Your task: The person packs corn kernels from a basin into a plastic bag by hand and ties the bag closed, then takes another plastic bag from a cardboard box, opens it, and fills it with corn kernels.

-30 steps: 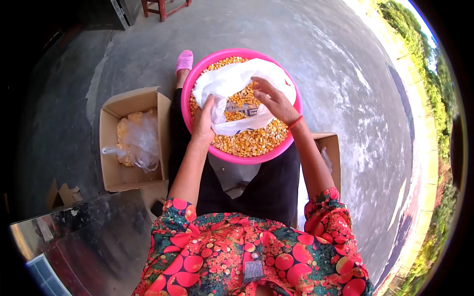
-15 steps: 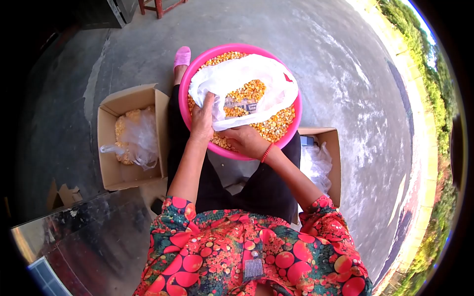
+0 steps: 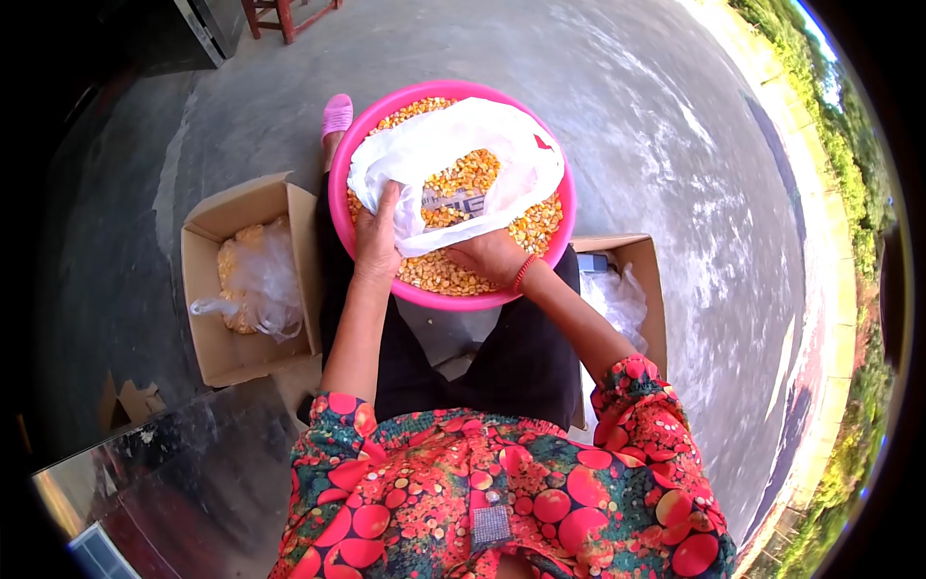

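A pink basin (image 3: pixel 571 217) full of loose corn kernels (image 3: pixel 533 229) rests between my legs. On the kernels lies an open white plastic bag (image 3: pixel 371 162), its mouth facing up. Inside it are more kernels and a brownish-grey piece with dark printed letters (image 3: pixel 471 206). My left hand (image 3: pixel 379 234) is closed on the bag's near left rim, thumb on top. My right hand (image 3: pixel 492 257), with a red bead bracelet at the wrist, reaches under the near rim, close to the kernels. Its fingers are mostly hidden, so their grip is unclear.
To the left stands an open cardboard box (image 3: pixel 204 323) with a clear plastic bag of kernels (image 3: pixel 260 280). Another cardboard box (image 3: pixel 644 259) at the right holds crumpled plastic (image 3: pixel 617 307). A dark shiny panel (image 3: pixel 203 473) lies at lower left; red stool legs (image 3: pixel 286 21) stand beyond.
My right hand has moved slightly forward, its fingers further under the bag's near rim. My left hand keeps hold of the bag. The whole view has shifted a little.
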Demonstrator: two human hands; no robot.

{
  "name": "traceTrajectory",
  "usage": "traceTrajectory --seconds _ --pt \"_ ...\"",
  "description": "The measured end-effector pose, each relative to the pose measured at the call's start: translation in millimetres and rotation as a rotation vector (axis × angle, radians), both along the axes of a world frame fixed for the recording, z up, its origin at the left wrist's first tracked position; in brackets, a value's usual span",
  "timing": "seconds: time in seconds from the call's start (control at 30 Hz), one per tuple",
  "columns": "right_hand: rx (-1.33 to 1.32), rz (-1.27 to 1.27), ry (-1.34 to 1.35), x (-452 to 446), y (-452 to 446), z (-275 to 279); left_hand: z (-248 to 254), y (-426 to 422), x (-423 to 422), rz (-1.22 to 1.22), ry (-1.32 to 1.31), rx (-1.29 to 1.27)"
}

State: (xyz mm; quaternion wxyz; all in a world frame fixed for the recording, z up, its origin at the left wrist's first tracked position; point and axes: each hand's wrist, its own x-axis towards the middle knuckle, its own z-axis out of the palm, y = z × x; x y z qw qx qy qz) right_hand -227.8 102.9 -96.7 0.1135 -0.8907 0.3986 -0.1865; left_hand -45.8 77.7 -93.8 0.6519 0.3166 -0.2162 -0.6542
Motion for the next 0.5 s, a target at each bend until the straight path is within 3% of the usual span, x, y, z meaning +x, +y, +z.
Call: traceTrajectory --seconds 0.17,0.23,0.33,0.37,0.5 --pt "0.369 0.007 -0.175 -13 3 5 -3 0 0 0.004 -0.008 -0.009" --pt "0.765 0.016 -0.392 -13 5 39 -3 -2 0 0.020 -0.001 0.025" --pt "0.823 0.019 -0.617 -8 0 92 -2 -1 0 0.017 -0.014 0.008" --pt "0.887 -0.149 -0.671 -4 -1 110 -3 -1 0 0.019 -0.013 0.010" --pt "0.671 -0.195 -0.949 8 -25 119 2 0 -1 0.016 -0.028 0.033"
